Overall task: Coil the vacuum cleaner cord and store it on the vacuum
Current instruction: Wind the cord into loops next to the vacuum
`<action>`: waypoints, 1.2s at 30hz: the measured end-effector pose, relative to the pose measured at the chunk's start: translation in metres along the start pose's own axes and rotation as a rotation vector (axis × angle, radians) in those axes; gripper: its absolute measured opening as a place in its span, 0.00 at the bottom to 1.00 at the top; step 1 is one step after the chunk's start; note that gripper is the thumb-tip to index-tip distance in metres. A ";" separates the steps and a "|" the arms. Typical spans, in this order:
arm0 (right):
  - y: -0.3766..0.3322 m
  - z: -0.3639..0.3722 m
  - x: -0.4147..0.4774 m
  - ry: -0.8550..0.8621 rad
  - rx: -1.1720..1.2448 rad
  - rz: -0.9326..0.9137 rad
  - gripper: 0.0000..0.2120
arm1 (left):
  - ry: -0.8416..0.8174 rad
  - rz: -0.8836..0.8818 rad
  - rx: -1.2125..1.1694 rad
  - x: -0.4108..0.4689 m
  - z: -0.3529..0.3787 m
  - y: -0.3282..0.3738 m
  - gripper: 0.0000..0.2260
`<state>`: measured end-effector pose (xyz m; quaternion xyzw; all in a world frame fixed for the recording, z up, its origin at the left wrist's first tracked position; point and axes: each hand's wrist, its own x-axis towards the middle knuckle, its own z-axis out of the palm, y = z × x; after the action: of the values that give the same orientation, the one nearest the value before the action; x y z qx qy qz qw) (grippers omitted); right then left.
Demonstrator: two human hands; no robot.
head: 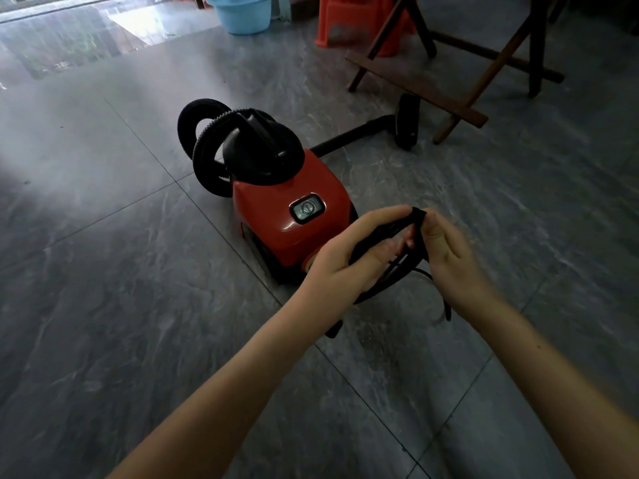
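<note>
A red vacuum cleaner [294, 209] with a black top and a looped black hose [204, 146] stands on the grey tiled floor. Just in front of its near right corner I hold the black cord [416, 233], bunched into several loops. My left hand [349, 264] grips the loops from the left. Pinching the top of the bundle from the right is my right hand [449, 257]. Part of the coil hangs below my hands, and a loose end dangles by my right wrist.
The vacuum's black wand and floor head [408, 121] lie behind it to the right. Wooden folding furniture legs [456, 108] stand at the back right, with an orange plastic stool [349, 22] and a light blue basin [242, 12] beyond.
</note>
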<state>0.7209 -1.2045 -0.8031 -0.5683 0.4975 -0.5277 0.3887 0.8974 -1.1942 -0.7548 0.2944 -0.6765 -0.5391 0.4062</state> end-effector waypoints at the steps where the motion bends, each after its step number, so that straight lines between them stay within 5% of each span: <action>1: 0.001 0.000 0.000 -0.003 0.002 -0.003 0.21 | 0.003 -0.009 -0.019 0.000 0.000 -0.001 0.15; 8: -0.001 0.000 0.000 0.006 -0.021 -0.021 0.23 | 0.029 -0.114 -0.147 -0.002 0.001 -0.006 0.19; 12: -0.003 -0.001 -0.001 0.027 -0.050 -0.039 0.24 | 0.043 -0.203 -0.171 -0.001 -0.001 -0.012 0.11; 24: 0.004 -0.006 0.003 -0.040 -0.155 -0.041 0.19 | 0.042 -0.123 -0.038 -0.001 -0.001 -0.012 0.06; 30: 0.038 -0.021 -0.020 0.151 -0.397 -0.161 0.12 | 0.145 -0.075 -0.116 0.003 -0.017 -0.007 0.08; 36: 0.083 -0.044 -0.046 0.298 -0.224 0.093 0.20 | 0.236 0.003 -0.124 0.010 -0.030 -0.003 0.09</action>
<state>0.6667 -1.1730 -0.8871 -0.4998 0.6311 -0.5288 0.2688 0.9188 -1.2179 -0.7527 0.3290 -0.5900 -0.5410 0.5011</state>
